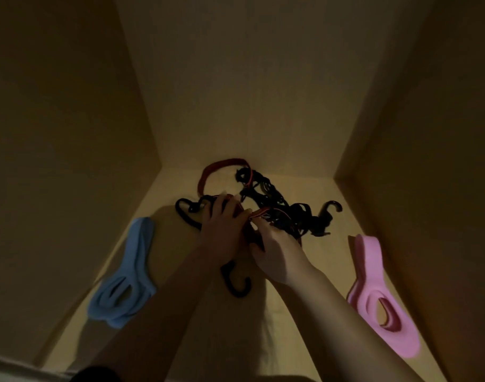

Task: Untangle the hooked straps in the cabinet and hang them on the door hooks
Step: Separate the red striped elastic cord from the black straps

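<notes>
A tangle of dark and red hooked straps [271, 202] lies at the back of the dim cabinet floor [304, 271]. A red strap loop [222, 165] arcs behind it, one black hook [331, 209] sticks out to the right and another black hook [236, 285] lies near my wrists. My left hand [222, 224] lies over the left side of the tangle, its fingers curled on the straps. My right hand [277, 252] pinches a red strap at the front of the tangle, close against the left hand.
A blue flat plastic piece [128, 274] lies along the left wall and a pink one [373, 293] along the right wall. The cabinet's side walls [57, 161] and back wall [249, 92] close in the space. No door hooks are in view.
</notes>
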{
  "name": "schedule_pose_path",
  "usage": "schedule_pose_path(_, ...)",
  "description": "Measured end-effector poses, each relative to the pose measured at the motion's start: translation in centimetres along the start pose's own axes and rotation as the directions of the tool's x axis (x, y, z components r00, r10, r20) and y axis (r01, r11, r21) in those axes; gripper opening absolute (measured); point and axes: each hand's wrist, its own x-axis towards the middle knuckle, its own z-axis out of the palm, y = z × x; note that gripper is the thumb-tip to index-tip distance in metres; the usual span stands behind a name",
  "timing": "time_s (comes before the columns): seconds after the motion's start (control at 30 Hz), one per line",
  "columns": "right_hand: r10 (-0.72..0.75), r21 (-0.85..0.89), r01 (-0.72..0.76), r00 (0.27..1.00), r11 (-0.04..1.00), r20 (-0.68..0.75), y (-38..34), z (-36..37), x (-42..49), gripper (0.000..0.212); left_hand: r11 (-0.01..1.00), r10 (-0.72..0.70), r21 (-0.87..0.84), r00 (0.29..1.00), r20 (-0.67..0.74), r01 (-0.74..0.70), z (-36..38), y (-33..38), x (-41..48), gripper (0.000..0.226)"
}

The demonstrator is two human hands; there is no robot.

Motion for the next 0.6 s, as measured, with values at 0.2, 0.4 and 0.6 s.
schedule_pose_path(0.2, 0.150, -0.208, -0.146, 0.989, 0.967, 0.007, 1.3, 0.8, 0.4, 0.031, 0.999, 0.022, 0.042, 0.999, -0.023, -0.022, 0.4, -0.7, 0.7, 0.037)
schedule_pose_path(0.4, 0.210, -0.320, -0.204, 0.978, 0.925, -0.018, 1.4, 1.4, 0.9, 0.027, 0.987, 0.082, 0.124, 0.988, 0.128, -0.098, -0.1, 0.2, 1.3, 0.049)
schedule_pose_path(0.6, 0.272, -0.355, -0.274, 0.961, 0.894, -0.056, 1.8, 2.4, 1.8, 0.027, 0.978, 0.082, 0.182, 0.988, 0.128, -0.104, 0.9, 0.6, 1.9, 0.038)
